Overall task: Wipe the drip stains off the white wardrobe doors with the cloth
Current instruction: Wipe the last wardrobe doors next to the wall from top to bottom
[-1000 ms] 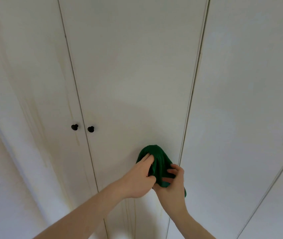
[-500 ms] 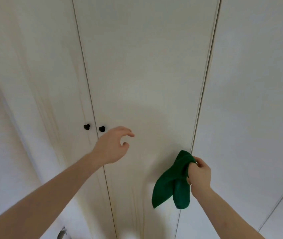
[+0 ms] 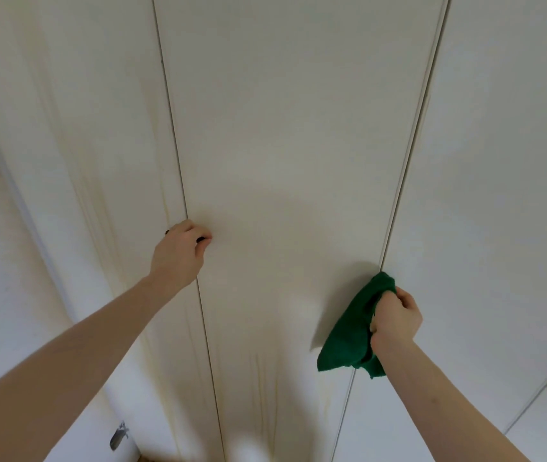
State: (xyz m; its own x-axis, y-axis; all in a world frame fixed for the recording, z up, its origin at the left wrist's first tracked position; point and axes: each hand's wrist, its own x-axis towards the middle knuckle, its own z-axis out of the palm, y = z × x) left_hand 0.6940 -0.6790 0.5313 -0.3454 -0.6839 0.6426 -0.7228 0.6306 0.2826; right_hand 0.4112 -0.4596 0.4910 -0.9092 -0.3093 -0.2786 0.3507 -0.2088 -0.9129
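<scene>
White wardrobe doors (image 3: 285,135) fill the view, seen from close and below. Faint yellowish drip stains (image 3: 98,208) run down the left door, and more streaks (image 3: 265,378) mark the lower middle door. My left hand (image 3: 178,255) is closed around the small black knob (image 3: 200,240) of the middle door, hiding most of it. My right hand (image 3: 395,316) grips a green cloth (image 3: 349,335) that hangs down beside the seam between the middle and right doors.
A second black knob (image 3: 166,232) on the left door peeks out beside my left hand. A grey metal fitting (image 3: 118,436) sits on the wall at the lower left. A strip of wooden floor (image 3: 145,459) shows at the bottom edge.
My left hand let go of the cloth, moved up and left, and closed on the middle door's knob. My right hand kept the cloth and drew it right and down.
</scene>
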